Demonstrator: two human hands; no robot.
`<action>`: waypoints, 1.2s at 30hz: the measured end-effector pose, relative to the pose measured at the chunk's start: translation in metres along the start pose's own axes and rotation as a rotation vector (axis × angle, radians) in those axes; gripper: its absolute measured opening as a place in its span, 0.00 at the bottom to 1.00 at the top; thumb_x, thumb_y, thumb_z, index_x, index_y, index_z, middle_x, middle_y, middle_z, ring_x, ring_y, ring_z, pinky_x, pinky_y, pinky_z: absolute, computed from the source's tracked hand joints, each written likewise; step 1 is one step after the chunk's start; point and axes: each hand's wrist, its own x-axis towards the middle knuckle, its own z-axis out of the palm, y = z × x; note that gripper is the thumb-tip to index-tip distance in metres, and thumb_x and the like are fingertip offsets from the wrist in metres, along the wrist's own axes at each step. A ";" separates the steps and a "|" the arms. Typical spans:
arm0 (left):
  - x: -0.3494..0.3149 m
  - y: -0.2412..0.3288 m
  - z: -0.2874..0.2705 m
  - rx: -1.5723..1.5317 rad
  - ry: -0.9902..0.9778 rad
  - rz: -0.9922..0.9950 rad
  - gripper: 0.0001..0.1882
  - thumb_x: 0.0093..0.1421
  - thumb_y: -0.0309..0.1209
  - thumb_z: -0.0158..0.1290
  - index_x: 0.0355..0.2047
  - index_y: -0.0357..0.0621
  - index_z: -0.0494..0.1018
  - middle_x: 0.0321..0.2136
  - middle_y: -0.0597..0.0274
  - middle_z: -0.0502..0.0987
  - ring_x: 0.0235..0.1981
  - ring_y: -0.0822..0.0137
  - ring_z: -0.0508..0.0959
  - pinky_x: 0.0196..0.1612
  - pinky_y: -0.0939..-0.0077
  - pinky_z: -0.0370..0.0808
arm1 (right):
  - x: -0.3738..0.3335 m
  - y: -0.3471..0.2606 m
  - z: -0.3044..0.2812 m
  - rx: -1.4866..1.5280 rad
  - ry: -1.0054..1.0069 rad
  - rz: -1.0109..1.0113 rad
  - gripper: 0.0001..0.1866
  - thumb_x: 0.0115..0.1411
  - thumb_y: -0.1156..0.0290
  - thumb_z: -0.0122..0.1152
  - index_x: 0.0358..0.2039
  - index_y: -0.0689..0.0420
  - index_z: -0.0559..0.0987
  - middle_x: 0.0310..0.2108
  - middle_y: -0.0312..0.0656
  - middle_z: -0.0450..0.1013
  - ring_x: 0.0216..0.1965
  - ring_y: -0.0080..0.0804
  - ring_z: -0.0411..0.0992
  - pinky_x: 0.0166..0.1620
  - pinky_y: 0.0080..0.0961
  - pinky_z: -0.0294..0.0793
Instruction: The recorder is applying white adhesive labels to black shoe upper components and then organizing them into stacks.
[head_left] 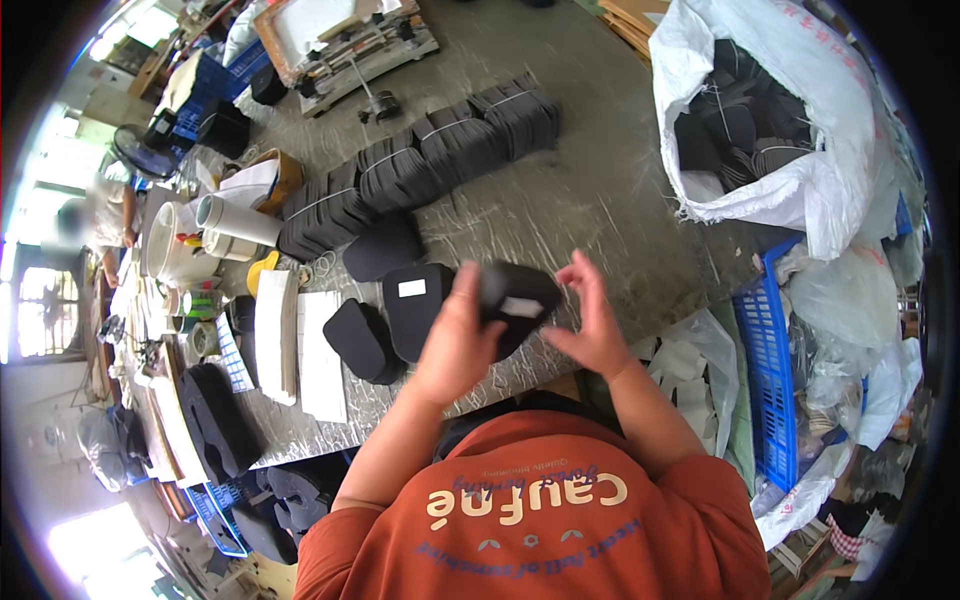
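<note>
Tilted above the table's near edge is a black foam pad [533, 284] with a white label on it, slightly blurred. My left hand [456, 345] grips it by its left side, fingers and thumb closed round it. At its right edge is my right hand [592, 318], fingers and thumb spread, holding nothing. A second labelled black pad [425, 318] lies beside my left hand, partly hidden by it. Left of that rests another black pad [362, 342]. Behind them lies one more black pad [383, 247], with no label visible.
Tied bundles of black pads [420, 158] form a long row across the table [600, 190]. White paper stacks [277, 335] and tubs [178, 240] stand left. A white sack [690, 180] of pads and a blue crate [765, 370] are right. A person [112, 215] is far left.
</note>
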 end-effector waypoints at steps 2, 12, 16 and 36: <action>-0.001 -0.017 -0.036 -0.289 0.112 -0.208 0.30 0.57 0.17 0.49 0.60 0.32 0.57 0.49 0.48 0.73 0.48 0.59 0.75 0.52 0.70 0.72 | 0.015 -0.002 -0.008 0.133 0.135 0.037 0.46 0.48 0.75 0.69 0.65 0.56 0.54 0.50 0.42 0.65 0.51 0.33 0.64 0.56 0.33 0.63; -0.019 -0.092 -0.070 -0.781 0.203 -0.653 0.15 0.63 0.25 0.49 0.49 0.30 0.69 0.40 0.55 0.78 0.39 0.68 0.78 0.44 0.76 0.75 | 0.029 0.000 0.038 0.258 -0.075 0.200 0.31 0.54 0.77 0.63 0.59 0.56 0.65 0.40 0.37 0.69 0.42 0.27 0.68 0.51 0.27 0.68; -0.023 -0.116 -0.059 -0.498 0.215 -0.653 0.18 0.60 0.30 0.54 0.46 0.28 0.71 0.36 0.55 0.77 0.38 0.67 0.77 0.42 0.74 0.73 | 0.046 -0.016 0.049 0.093 -0.122 0.085 0.27 0.53 0.78 0.63 0.54 0.57 0.69 0.40 0.41 0.70 0.42 0.32 0.70 0.51 0.28 0.69; 0.018 -0.054 -0.030 0.177 0.037 -0.116 0.39 0.45 0.51 0.64 0.51 0.36 0.70 0.45 0.44 0.73 0.50 0.45 0.70 0.56 0.57 0.64 | 0.018 -0.010 0.068 -0.298 -0.090 -0.245 0.57 0.34 0.73 0.76 0.64 0.54 0.53 0.60 0.56 0.55 0.57 0.58 0.61 0.59 0.50 0.60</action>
